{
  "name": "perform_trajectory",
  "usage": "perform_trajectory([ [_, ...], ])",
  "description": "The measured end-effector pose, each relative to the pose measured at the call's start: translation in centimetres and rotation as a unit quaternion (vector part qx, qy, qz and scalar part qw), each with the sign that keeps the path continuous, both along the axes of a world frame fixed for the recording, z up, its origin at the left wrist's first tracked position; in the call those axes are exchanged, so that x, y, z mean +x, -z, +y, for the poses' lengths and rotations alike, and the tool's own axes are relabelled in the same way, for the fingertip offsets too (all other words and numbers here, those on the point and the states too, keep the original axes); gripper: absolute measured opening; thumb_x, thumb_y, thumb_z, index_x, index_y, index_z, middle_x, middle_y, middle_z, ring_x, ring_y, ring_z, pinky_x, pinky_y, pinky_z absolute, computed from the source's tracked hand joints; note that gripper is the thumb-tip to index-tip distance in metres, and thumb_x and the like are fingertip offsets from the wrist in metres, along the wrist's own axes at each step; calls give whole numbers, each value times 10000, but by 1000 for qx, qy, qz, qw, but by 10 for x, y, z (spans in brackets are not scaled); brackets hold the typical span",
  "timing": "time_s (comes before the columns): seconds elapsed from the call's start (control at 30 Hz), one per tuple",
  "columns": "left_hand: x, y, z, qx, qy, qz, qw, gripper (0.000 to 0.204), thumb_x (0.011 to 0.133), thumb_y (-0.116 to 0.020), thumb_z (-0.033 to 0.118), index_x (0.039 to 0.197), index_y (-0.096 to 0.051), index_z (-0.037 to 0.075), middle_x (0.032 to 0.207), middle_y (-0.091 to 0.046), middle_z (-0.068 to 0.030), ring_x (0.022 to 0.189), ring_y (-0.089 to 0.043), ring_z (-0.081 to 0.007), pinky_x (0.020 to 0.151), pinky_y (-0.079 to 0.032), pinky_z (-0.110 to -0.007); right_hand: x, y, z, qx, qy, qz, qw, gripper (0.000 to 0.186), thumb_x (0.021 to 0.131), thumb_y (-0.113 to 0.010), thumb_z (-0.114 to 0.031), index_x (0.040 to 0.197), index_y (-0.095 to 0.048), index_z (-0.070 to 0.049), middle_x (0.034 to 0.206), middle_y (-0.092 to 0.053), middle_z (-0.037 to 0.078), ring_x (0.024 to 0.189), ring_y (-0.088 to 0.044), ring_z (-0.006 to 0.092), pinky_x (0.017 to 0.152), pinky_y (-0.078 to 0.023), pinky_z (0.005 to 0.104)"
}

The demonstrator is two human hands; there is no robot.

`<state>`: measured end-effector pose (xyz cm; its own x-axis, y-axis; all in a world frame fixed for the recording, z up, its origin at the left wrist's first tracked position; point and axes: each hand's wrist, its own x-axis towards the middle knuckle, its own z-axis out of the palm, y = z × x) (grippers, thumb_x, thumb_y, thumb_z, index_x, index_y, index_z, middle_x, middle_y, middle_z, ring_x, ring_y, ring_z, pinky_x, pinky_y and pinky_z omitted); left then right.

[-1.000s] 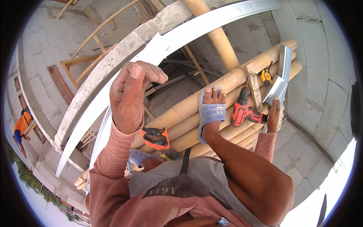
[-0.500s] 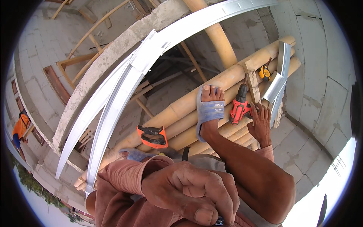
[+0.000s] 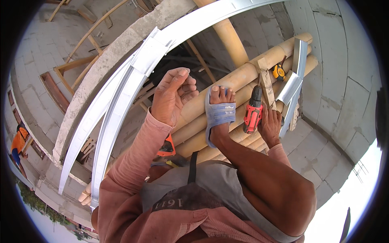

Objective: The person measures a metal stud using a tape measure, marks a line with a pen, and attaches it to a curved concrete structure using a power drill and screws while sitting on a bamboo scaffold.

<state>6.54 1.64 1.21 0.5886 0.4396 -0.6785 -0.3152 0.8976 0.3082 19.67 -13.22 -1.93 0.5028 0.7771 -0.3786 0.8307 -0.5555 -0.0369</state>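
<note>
My left hand [image 3: 175, 96] is raised above the bamboo poles, palm turned inward and fingers curled. Its thumb and fingertips pinch together; a tiny dark bit shows there, too small to name. At the right, my right hand [image 3: 270, 124] closes around the handle side of a red and black cordless drill [image 3: 253, 115], whose handle is mostly hidden by the fingers. The drill's chuck and bit point away from me, beside a short wooden block [image 3: 266, 85]. Past the left hand runs a curved galvanized metal channel [image 3: 121, 103] with a joining sleeve [image 3: 148, 54].
Bamboo poles [image 3: 231, 83] form the platform under my sandalled foot [image 3: 221, 109]. An orange-handled saw [image 3: 166, 146] is partly hidden by my sleeve. A yellow tape measure [image 3: 278, 72] and metal offcuts [image 3: 289, 87] lie at the right. Another person [image 3: 19, 141] is far left, below the concrete ledge [image 3: 87, 81].
My left hand has risen from near my body to above the poles, beside the metal channel. My right hand has shifted toward the drill and closed on its handle. The view has shifted slightly.
</note>
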Motion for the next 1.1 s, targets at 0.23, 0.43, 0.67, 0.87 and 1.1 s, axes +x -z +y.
perform_trajectory([
  [0.23, 14, 28, 2, -104, -67, -36, 992, 232, 1007, -692, 207, 1202, -632, 96, 1118, -708, -89, 1066, -691, -199, 1008, -589, -369, -6, 14, -11, 27, -19, -39, 999, 295, 984, -461, -49, 1272, -503, -2, 1319, -551, 212, 1345, -463, 455, 1194, -337, 507],
  [0.43, 34, 35, -6, -75, -102, 46, 991, 229, 1009, -692, 197, 1166, -591, 65, 1236, -689, -155, 1166, -674, -260, 1046, -566, -411, -16, 4, -6, 50, -43, -19, 998, 360, 963, -532, -79, 1315, -513, -7, 1242, -562, 172, 1223, -505, 370, 1114, -363, 469],
  [0.67, 50, 35, -16, -165, -93, -85, 978, 222, 1028, -667, 240, 1196, -610, 107, 1372, -654, -143, 1294, -625, -263, 1097, -538, -406, 88, -117, -37, 59, 150, 511, 844, 441, 867, -819, -175, 1226, -605, -36, 973, -641, 24, 872, -617, 152, 807, -512, 318],
  [0.87, 38, 16, -13, -149, -78, -94, 981, 189, 1051, -625, 263, 1158, -633, 108, 1362, -658, -155, 1262, -646, -267, 1095, -541, -404, 96, -107, -51, 34, 114, 537, 835, 385, 879, -821, -122, 1205, -623, -67, 960, -662, 10, 847, -627, 109, 756, -529, 284],
  [1.1, 31, 18, -25, -139, -106, -112, 978, 196, 1070, -591, 268, 1120, -642, 85, 1355, -657, -179, 1277, -638, -275, 1098, -545, -395, 77, -119, -43, 80, 250, 683, 682, 250, 970, -706, -138, 1170, -592, -41, 870, -595, 28, 709, -561, 91, 612, -453, 245],
])
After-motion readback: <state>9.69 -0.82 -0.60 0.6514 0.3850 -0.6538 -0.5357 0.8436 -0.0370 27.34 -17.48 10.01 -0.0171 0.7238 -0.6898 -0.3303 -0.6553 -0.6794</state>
